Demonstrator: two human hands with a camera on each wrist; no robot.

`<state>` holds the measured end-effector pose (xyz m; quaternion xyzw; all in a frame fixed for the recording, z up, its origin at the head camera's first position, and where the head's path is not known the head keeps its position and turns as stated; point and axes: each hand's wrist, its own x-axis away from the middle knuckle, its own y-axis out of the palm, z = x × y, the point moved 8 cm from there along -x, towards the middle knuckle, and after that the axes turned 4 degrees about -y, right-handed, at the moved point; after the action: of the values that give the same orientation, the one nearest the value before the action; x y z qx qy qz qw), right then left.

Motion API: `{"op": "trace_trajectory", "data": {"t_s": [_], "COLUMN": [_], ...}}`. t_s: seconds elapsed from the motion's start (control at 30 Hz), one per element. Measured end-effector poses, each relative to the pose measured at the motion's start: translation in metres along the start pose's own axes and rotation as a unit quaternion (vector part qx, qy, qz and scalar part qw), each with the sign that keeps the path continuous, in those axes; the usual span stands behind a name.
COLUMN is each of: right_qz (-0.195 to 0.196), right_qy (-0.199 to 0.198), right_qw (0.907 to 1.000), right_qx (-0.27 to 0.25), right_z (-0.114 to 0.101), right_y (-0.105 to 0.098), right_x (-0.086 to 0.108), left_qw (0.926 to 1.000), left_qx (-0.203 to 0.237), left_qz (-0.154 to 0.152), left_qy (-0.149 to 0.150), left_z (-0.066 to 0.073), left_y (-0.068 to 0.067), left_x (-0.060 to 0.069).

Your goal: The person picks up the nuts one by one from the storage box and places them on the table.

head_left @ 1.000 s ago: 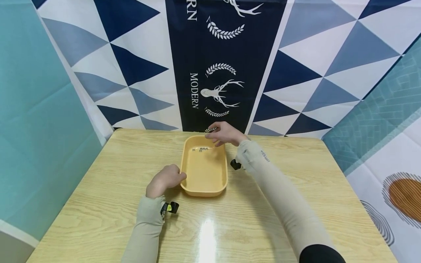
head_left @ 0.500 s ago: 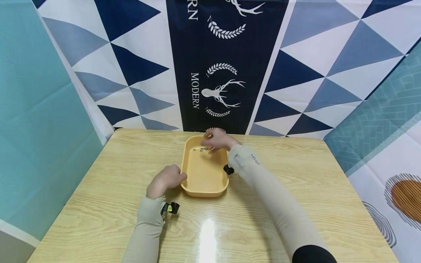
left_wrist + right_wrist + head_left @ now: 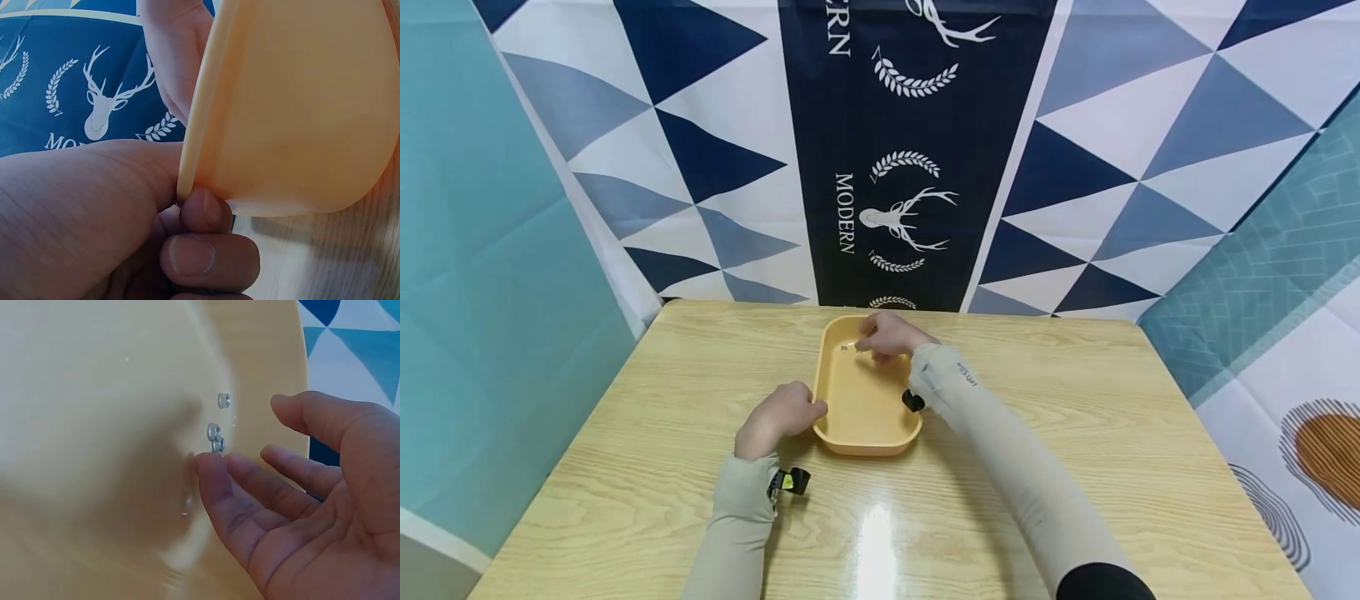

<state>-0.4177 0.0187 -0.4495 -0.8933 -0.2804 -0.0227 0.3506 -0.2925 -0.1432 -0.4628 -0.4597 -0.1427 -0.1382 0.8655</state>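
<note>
Nearest me, my beige sleeves [image 3: 1022, 475] reach forward over the light wood-grain table [image 3: 617, 475], the right one ending in a black band [image 3: 1105, 583] at the bottom of the head view. A bright streak of light shines on the wood between my arms. At each wrist sits a small black camera [image 3: 799, 481].

My left hand [image 3: 781, 417] comes first: thumb and bent forefinger pinch the rim of a yellow, rounded rectangular tray [image 3: 865, 410] along its left side, close to its near end. The tray is in the middle of the table's far half, its long sides running away from me.

Farther on, my right hand [image 3: 889, 335] reaches over the tray's far right corner and down into it. My fingers are loosely bent and spread, the thumb well apart from them, with nothing held between. One fingertip [image 3: 212, 474] is right at a cluster of small, shiny, silvery ring-shaped pieces [image 3: 214, 432] on the floor by the far wall; I can't tell whether it touches. Two pieces lie against each other, and another sits just apart.

Past the table edge hangs a fabric backdrop [image 3: 917, 125], navy with white antlered stag heads, flanked by blue and white triangles.
</note>
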Motion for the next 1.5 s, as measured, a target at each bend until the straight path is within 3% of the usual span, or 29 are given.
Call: {"op": "trace_trajectory", "data": {"t_s": [0.6,0.9,1.23,1.5], "right_qz": [-0.010,-0.013,-0.019,0.002], "right_qy": [-0.011,-0.008,0.053,0.088], "right_qw": [0.9976,0.9922,0.9889,0.9781], "right_qx": [0.068,0.124,0.138,0.188], "right_z": [-0.005,-0.003,0.005,0.010], "right_y": [0.007,0.009,0.012,0.009], "right_x": [0.000,-0.001,-0.002,-0.004], "left_qw": [0.9999,1.0000,0.9999,0.9999], "left_qx": [0.008,0.006,0.000,-0.001], "left_qz": [0.001,0.002,0.011,0.013], "left_qy": [-0.006,-0.003,0.001,0.003], "left_z": [-0.001,-0.001,0.002,0.003], "left_y": [-0.001,-0.001,-0.002,-0.002], "left_x": [0.001,0.001,0.001,0.003]}}
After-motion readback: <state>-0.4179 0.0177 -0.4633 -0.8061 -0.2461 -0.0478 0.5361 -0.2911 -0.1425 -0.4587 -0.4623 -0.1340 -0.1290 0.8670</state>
